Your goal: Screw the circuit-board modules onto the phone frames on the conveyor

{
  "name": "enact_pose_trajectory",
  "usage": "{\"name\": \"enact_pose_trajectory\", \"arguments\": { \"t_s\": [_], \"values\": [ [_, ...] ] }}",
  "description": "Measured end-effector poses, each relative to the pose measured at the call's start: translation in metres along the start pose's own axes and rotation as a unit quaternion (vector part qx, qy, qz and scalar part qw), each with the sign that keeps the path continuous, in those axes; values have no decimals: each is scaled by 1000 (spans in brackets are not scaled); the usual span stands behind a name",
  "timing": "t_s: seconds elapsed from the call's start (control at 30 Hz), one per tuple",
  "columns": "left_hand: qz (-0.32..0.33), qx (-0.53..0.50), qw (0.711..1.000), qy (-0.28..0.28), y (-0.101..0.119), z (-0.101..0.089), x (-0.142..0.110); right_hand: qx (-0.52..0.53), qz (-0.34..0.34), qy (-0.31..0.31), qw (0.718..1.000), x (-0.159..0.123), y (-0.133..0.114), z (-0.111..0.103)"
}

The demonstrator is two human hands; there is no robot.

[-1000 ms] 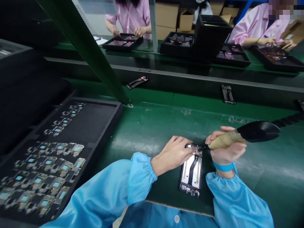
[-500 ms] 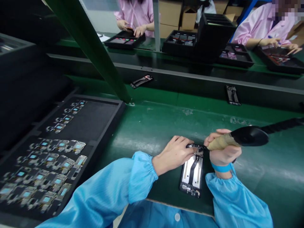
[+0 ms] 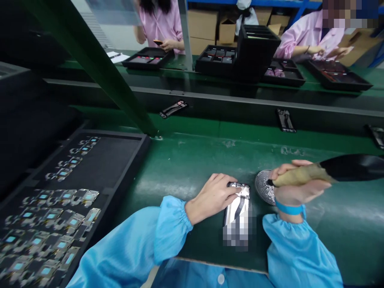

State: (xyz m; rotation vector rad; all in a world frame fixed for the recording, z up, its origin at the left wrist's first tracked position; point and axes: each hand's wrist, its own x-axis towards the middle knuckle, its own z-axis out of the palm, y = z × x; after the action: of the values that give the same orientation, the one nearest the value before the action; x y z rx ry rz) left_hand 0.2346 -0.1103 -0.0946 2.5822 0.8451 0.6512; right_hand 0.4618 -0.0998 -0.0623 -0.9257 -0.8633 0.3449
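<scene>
We press our left hand (image 3: 214, 196) flat, fingers extended, onto the open phone chassis (image 3: 237, 208) on the green worktop (image 3: 192, 164), steadying it. Right of the chassis, our right hand (image 3: 295, 186) grips the tape-wrapped electric screwdriver (image 3: 318, 173), tip over the round screw dish (image 3: 264, 186).

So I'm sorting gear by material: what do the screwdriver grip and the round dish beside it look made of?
The screwdriver grip looks wrapped in tan, matte tape over glossy black plastic. The round dish looks like metal, silvery and speckled, possibly holding screws; too blurred to be sure.
</scene>
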Motion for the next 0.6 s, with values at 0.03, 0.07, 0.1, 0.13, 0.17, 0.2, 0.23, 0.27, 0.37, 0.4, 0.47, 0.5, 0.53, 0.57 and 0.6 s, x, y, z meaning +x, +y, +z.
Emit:
{"name": "enact_pose_trajectory", "arguments": {
  "t_s": [0.03,0.07,0.1,0.13,0.17,0.2,0.23,0.27,0.37,0.4,0.47,0.5,0.53,0.57,0.6],
  "values": [
    [0,-2,1000,2,-1,1,1,-10,-6,7,1000,5,2,-4],
    [-1,-1,1000,3,-1,1,2,-18,-5,5,1000,9,3,-7],
    [-4,1,1000,3,-1,2,3,-21,-1,1,1000,12,5,-10],
    [-7,5,1000,2,-1,2,4,-21,4,-3,1000,13,6,-11],
    [-10,8,1000,1,-1,3,5,-22,12,-6,1000,12,7,-12],
    [-10,10,1000,0,-1,3,6,-23,19,-6,1000,11,7,-11],
    [-10,10,1000,0,0,3,6,-27,24,-5,999,9,8,-10],
    [-8,10,1000,2,0,2,6,-30,28,-3,999,8,7,-9],
    [-7,13,1000,12,-3,-2,0,-41,31,2,999,5,8,-7],
    [-11,15,1000,14,-4,-3,-3,-43,31,2,999,6,8,-8],
    [-16,17,1000,13,-8,-7,-8,-47,32,1,998,8,8,-10],
    [-18,15,1000,12,-9,-8,-10,-46,34,-1,998,9,7,-11],
    [-18,13,1000,10,-10,-9,-11,-41,37,-5,998,10,4,-12],
    [-17,12,1000,8,-10,-10,-12,-32,38,-5,999,10,1,-11],
    [-15,10,1000,5,-10,-11,-12,-23,35,-1,999,10,-4,-9]
  ]
}}
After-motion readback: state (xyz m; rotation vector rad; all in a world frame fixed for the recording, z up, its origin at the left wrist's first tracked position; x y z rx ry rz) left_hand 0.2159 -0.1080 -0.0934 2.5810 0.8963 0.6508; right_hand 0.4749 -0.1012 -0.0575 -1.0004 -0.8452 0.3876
